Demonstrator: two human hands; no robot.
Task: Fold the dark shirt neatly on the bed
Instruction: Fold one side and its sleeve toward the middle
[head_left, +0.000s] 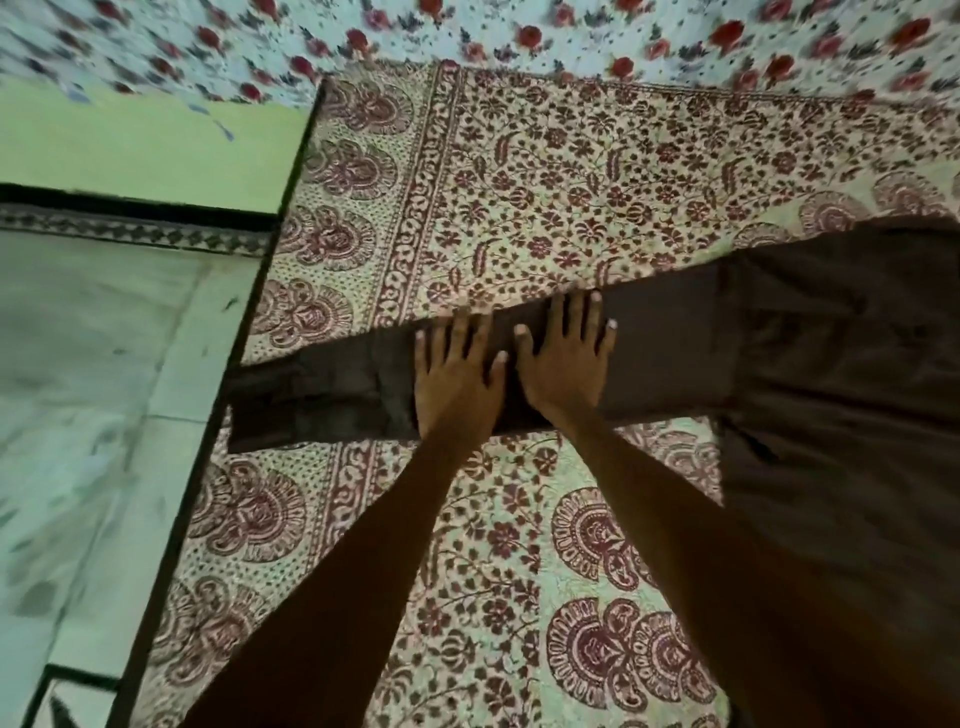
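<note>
On the bed (519, 182): dark shirt (831, 389) spread flat, apparently no fold made yet.
Left hand (457, 379) and right hand (566, 364) press open-palmed, fingers spread, side by side on the outstretched sleeve (322, 395); all the folding appears to remain.

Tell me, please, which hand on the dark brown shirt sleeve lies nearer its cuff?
The left hand, flat on the dark brown shirt sleeve; the right hand lies beside it, nearer the shirt's body.
</note>
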